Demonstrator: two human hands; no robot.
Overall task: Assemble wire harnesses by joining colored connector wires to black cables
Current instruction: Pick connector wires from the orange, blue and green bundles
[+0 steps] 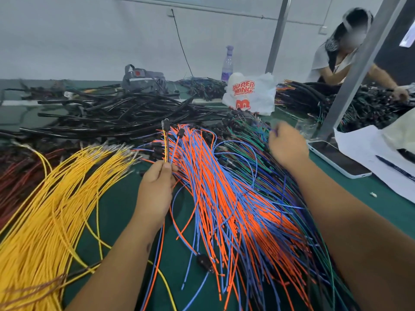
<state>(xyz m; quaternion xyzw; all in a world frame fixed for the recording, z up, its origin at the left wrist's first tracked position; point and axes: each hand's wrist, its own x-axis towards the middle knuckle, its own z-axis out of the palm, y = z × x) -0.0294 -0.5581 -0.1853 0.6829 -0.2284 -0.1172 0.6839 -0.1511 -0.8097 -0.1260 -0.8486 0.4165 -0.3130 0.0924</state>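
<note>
So the left hand [157, 178] is up over the green table [125, 212], fingers and thumb curled around a small bunch of wires [166, 144] that stick straight up out of the fist, one yellow, one orange, one blue, each ending in a little black connector at the top, and their tails drop down under the wrist toward the near edge. The right hand [288, 145] is reached further out over the green and blue wire pile [251, 142], and it looks like the fingertips are pinching a thin blue wire [274, 130], but the hand is motion-blurred so I honestly can't tell for sure how the fingers sit. Between the two arms there's a big fan of orange and blue wires [226, 198], and a fat bundle of yellow wires [56, 198] lies to the left with dark red wires [15, 173] at the far left edge. The black cables [116, 115] are heaped across the back of the table, well apart from both hands. Behind them sit a white plastic bag [251, 93] with red lettering and a clear bottle [227, 63]. A phone [336, 159] lies to the right on the table beside some paper, and another person [345, 52] works at the far right corner
</note>
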